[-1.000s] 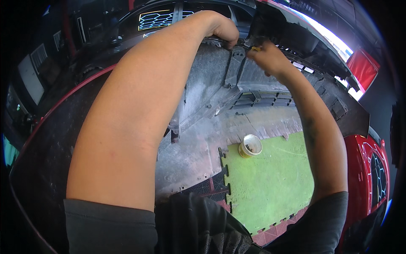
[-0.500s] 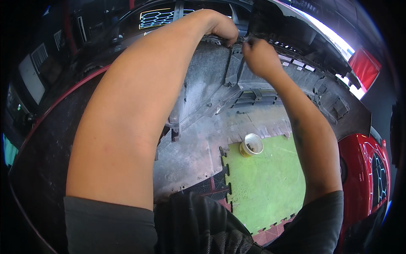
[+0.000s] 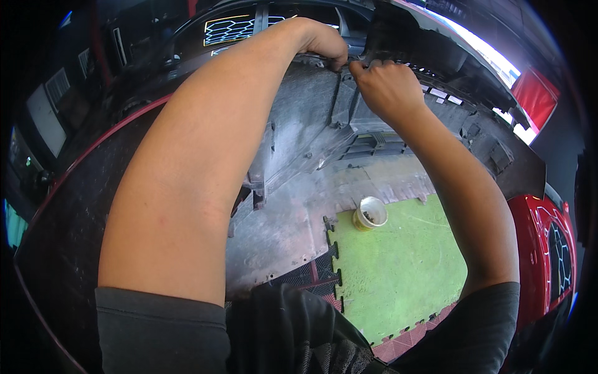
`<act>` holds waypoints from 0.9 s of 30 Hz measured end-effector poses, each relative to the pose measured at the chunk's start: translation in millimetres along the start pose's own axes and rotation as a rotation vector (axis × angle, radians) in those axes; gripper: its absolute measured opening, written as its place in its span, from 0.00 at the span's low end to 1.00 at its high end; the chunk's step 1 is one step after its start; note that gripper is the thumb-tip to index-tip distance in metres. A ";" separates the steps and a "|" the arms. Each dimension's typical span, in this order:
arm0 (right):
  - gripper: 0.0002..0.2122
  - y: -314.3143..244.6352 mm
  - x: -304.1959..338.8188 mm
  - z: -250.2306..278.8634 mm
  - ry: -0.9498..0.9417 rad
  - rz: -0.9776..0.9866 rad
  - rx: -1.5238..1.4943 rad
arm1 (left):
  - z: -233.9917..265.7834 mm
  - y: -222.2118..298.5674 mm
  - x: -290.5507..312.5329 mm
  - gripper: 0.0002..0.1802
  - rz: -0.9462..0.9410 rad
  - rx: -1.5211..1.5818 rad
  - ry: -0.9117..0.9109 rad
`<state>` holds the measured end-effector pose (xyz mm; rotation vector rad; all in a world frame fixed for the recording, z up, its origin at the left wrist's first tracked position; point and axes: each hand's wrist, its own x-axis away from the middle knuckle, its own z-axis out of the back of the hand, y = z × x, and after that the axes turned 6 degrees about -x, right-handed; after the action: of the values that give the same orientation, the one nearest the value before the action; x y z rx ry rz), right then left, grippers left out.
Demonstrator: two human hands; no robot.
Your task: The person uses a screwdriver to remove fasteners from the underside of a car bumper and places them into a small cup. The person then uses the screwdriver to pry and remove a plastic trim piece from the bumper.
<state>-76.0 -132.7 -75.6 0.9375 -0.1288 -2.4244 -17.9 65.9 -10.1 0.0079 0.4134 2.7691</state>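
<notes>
A large dark car bumper point(image 3: 299, 106), its inner side toward me, stands at the far side, with brackets and a slatted grille opening low in it. My left hand point(image 3: 325, 45) reaches over to its upper rim, fingers bent down and gripping the edge. Just to the right, my right hand point(image 3: 391, 88) is closed at the same rim, thumb and forefinger near the left fingertips. Whatever lies between the right fingers is hidden or too small to make out.
A small white tub point(image 3: 371, 214) with little dark pieces in it stands on a green foam mat point(image 3: 398, 268). Behind the bumper is a dark car point(image 3: 230, 31). A red car point(image 3: 539, 249) is at the right, and a red-edged dark panel point(image 3: 81, 199) at the left.
My right hand has turned so that its back shows more, and its forearm has swung outward to the right. The left hand stays at the rim.
</notes>
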 end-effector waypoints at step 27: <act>0.15 -10.5 -16.7 -19.1 0.050 -0.472 -0.409 | 1.8 2.1 -1.1 0.37 0.008 -0.034 -0.061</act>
<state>-57.9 -113.3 -82.9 0.9073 0.6519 -2.6861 -17.4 64.1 -7.8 0.0864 0.3515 2.7749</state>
